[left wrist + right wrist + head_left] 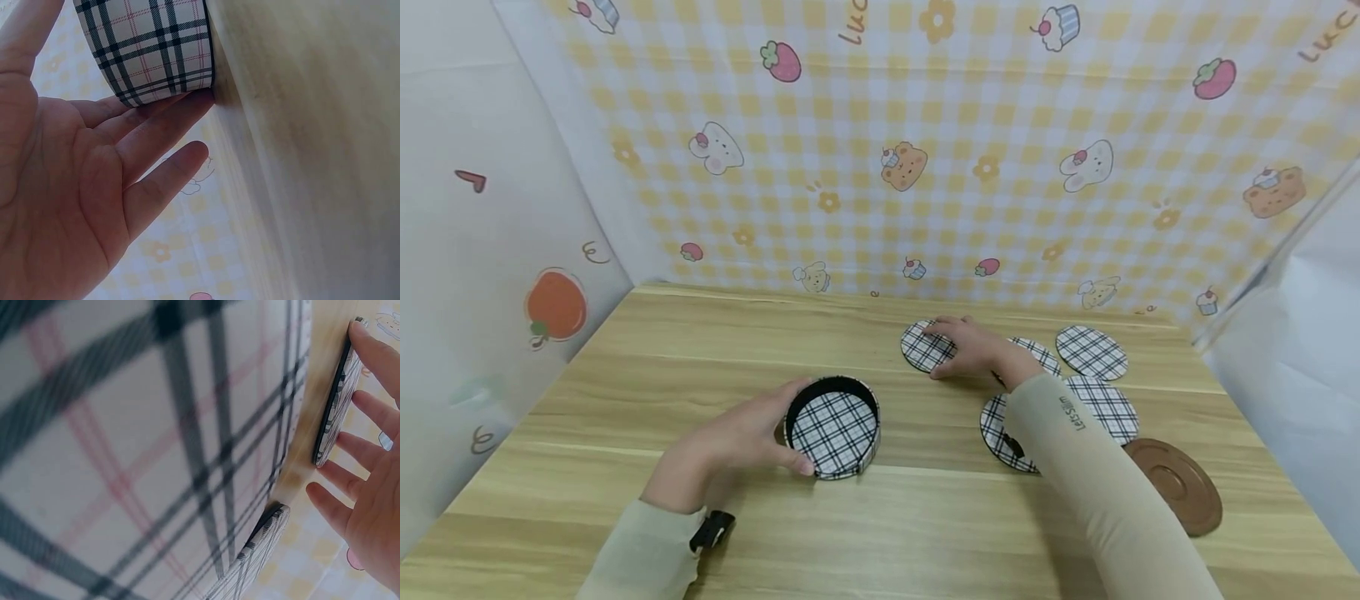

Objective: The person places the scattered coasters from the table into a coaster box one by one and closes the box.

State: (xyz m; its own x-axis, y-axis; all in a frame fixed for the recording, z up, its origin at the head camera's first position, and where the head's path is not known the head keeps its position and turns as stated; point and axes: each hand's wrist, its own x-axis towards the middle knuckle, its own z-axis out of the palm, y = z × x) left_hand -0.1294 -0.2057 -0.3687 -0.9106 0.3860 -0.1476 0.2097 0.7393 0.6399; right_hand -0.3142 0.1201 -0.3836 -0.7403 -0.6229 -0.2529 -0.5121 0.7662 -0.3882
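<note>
Toward the back of the wood-grain table (715, 333), a thin plaid coaster (916, 343) lay flat right under the right hand (976, 347), fingers spread wide over it, thumb at its near edge. Perfectly round, so no long axis to worry about. Nearer the person and off to its left sat a round plaid holder (829, 384) with a black inner wall, gripped by the left hand (751, 429). More plaid coasters (1092, 352) lay over on the right, some partly behind a beige sleeve (1097, 475), plus a brown ridged disc (1180, 487).
</note>
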